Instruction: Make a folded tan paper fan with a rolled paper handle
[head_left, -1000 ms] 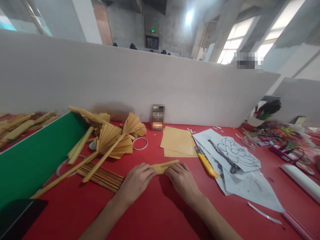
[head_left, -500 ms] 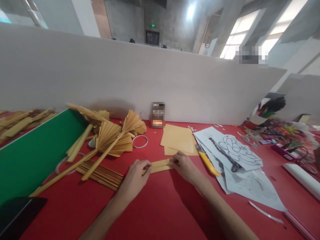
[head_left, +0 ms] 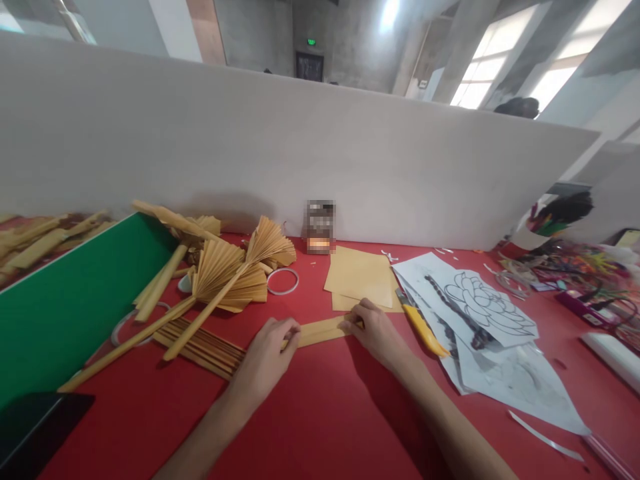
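A narrow folded strip of tan paper (head_left: pixel 323 331) lies across the middle of the red table, held at both ends. My left hand (head_left: pixel 273 347) pinches its left end with thumb and fingers closed. At the right end, my right hand (head_left: pixel 373 327) grips the paper between thumb and fingertips. Just behind it lie flat tan paper sheets (head_left: pixel 360 275). Left of my left hand rests a pleated stack of tan paper (head_left: pixel 205 347). Paper fans with long rolled handles (head_left: pixel 225 277) lie beyond that stack.
A yellow utility knife (head_left: pixel 425 331) lies right of my right hand, beside white sheets with a flower drawing (head_left: pixel 487 303). A roll of tape (head_left: pixel 283 281) sits near the fans. A green board (head_left: pixel 90 293) stands at left; a white partition (head_left: pixel 400 173) runs along the back.
Both hands still hold the folded strip in nearly the same place. The view has shifted slightly, so the things on the right appear farther right.
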Tool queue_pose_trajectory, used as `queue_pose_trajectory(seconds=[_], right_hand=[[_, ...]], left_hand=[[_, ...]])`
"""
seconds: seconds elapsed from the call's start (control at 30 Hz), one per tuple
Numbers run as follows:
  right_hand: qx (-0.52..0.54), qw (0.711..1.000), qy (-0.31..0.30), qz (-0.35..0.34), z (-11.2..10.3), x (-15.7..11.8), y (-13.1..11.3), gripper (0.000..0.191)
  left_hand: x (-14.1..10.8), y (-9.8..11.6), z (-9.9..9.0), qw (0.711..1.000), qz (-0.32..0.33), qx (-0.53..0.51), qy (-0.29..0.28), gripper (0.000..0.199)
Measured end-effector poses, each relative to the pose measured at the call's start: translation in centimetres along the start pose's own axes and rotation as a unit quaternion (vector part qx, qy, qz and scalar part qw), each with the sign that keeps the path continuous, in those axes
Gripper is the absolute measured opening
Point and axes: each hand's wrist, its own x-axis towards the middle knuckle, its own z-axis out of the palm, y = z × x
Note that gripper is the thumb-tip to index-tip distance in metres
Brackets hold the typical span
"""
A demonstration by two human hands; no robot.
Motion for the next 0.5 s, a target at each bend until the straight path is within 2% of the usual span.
queue_pose_trajectory(seconds=[0.17,0.33,0.5], right_hand=[[-0.086,0.996,0.027,-0.018,-0.1,-0.4,0.2,0.024],[-0.023,0.999,0.008,-0.030,-0.7,-0.5,1.2,0.022],[0.001,1.000,0.016,-0.004,-1.1,-0.4,2.5,0.025]], left_hand=[[-0.2,0.1,0.1,1.000,0.006,0.019,-0.014,0.020],[-0.3,0.1,0.2,0.999,0.023,0.030,-0.021,0.021],[-0.3,0.0,0.2,0.998,0.028,0.043,-0.022,0.021]])
